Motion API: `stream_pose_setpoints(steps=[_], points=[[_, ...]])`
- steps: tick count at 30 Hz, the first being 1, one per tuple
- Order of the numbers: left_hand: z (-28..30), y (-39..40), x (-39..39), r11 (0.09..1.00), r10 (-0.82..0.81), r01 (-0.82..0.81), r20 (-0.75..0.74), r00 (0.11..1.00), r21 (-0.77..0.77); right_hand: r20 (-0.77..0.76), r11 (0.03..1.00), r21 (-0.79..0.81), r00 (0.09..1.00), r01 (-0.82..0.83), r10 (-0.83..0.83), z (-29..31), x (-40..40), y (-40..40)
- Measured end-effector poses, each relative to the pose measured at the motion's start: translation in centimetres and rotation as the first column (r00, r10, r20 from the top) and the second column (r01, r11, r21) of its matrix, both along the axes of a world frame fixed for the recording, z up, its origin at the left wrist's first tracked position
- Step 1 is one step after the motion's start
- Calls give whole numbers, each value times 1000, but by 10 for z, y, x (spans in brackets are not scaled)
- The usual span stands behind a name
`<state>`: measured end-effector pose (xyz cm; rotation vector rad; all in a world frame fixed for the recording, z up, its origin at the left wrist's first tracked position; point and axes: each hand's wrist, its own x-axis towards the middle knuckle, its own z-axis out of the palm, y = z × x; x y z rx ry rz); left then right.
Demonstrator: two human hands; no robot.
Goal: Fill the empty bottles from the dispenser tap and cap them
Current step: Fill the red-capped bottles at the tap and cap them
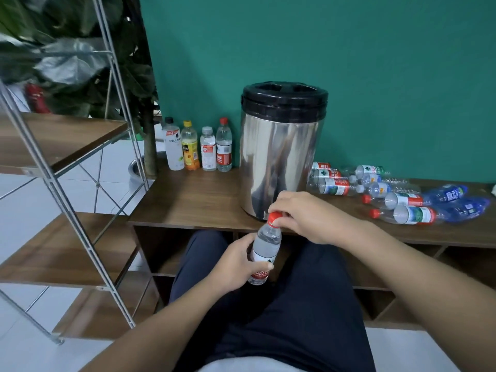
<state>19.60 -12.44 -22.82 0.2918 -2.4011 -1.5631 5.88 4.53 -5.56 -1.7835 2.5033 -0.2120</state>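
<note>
My left hand (pixel 233 267) grips the body of a clear water bottle (pixel 265 245) with a red and white label, held just below the front edge of the wooden shelf (pixel 193 200). My right hand (pixel 300 216) pinches the bottle's red cap (pixel 274 218) from above. The bottle looks filled with water. Behind them stands the steel dispenser (pixel 279 154) with a black lid; its tap is hidden behind my right hand.
Several capped bottles (pixel 198 146) stand upright left of the dispenser. Several empty bottles (pixel 386 191) lie on their sides to its right. A metal-framed wooden rack (pixel 67 162) and a plant are at the left. My dark-trousered legs are below.
</note>
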Motion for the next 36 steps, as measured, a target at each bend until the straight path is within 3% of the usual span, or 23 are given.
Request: stream_pose_setpoints(steps=[7,13,20,23,28,30,32,36], points=[[27,-22,14,993,116,-117,-52,992,-10,-286,995,29,955,92,-80,33,23,-48],[46,-66,26,978,209,-210,-69,975,-7,-60,992,36,991,-117,119,59,20,-85],[62,-109,31,966,259,-260,-89,962,4,-142,982,70,973,-175,183,73,24,-152],[66,-127,27,947,320,-321,-103,942,1,-132,991,29,982,-133,136,78,21,-182],[74,-155,10,892,442,-451,-154,884,-28,-118,984,-174,992,28,-49,71,19,-230],[76,-167,4,865,488,-500,-167,857,-38,-54,959,-274,994,76,-94,62,20,-245],[77,-181,-1,849,516,-528,-173,839,-27,119,920,-368,988,138,-101,47,19,-256],[77,-208,-6,833,546,-553,-175,819,13,309,911,-367,948,190,-74,2,9,-272]])
